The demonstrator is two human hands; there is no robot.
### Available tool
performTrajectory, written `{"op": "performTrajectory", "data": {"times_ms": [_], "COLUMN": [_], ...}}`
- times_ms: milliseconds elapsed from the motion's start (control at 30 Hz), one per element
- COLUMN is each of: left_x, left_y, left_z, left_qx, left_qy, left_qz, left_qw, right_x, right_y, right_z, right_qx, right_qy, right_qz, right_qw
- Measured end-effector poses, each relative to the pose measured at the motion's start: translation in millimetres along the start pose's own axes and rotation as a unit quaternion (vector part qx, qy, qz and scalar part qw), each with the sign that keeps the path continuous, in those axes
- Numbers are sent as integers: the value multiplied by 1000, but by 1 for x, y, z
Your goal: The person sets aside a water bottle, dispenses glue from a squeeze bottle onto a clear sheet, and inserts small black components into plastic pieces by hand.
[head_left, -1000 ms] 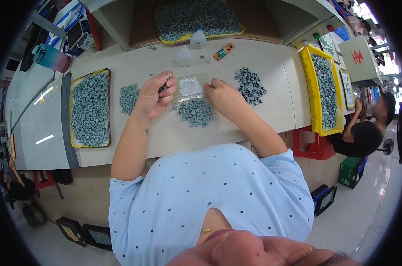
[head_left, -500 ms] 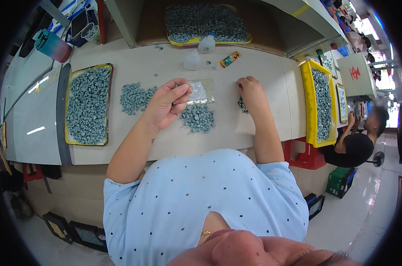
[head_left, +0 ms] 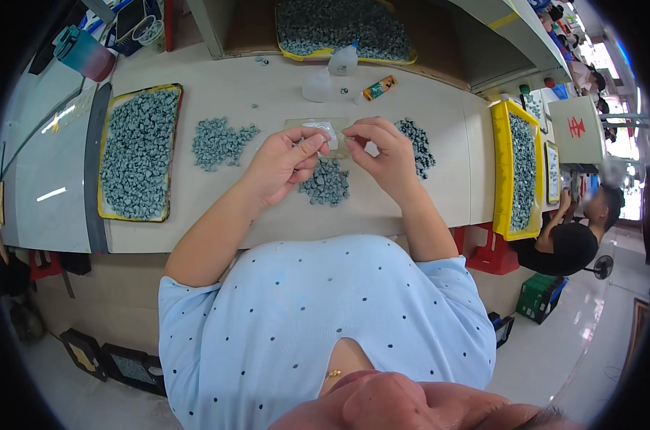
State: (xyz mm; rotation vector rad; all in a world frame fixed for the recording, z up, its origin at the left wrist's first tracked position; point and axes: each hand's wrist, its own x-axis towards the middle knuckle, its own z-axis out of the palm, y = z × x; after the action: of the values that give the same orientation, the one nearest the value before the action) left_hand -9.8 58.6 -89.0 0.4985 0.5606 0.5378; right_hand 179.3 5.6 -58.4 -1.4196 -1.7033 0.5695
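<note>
My left hand (head_left: 283, 163) is raised over the bench with thumb and fingertips pressed together; what they pinch is too small to make out. Close by on its right, my right hand (head_left: 383, 154) has thumb and index finger in a pinch around something tiny. The fingertips of both hands stay slightly apart. Beneath them lies a flat, clear greenish pad (head_left: 294, 125), partly covered. A heap of small grey-green pieces (head_left: 326, 188) lies just below the pad. Another grey-green heap (head_left: 217, 143) is left of my left hand, and a darker heap of small pieces (head_left: 419, 147) lies beside my right hand.
Yellow-rimmed trays full of pieces stand at left (head_left: 128, 217) and on the back shelf (head_left: 296, 56); a yellow bin (head_left: 502, 168) is at right. Two translucent squeeze bottles (head_left: 316, 87) and an orange-green packet (head_left: 380, 87) lie behind the pad. A co-worker (head_left: 565, 244) sits at right.
My right hand has moved left from the dark heap to beside my left hand, uncovering that heap. My left hand has stayed pinched. The whole view has shifted slightly.
</note>
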Motion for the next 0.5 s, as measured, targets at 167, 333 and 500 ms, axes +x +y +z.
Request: {"op": "performTrajectory", "data": {"times_ms": [167,333,500], "left_x": [-4,-5,-5], "left_y": [-3,1,4], "left_z": [-2,-8,-13], "left_qx": [47,46,44], "left_qy": [-11,11,20], "left_qz": [-14,2,11], "left_qw": [999,999,999], "right_x": [-2,-2,1], "right_y": [-3,2,9], "right_z": [23,32,36], "right_qx": [41,5,-9], "right_qy": [11,36,37], "right_qz": [-27,-49,-77], "right_qw": [999,998,996]}}
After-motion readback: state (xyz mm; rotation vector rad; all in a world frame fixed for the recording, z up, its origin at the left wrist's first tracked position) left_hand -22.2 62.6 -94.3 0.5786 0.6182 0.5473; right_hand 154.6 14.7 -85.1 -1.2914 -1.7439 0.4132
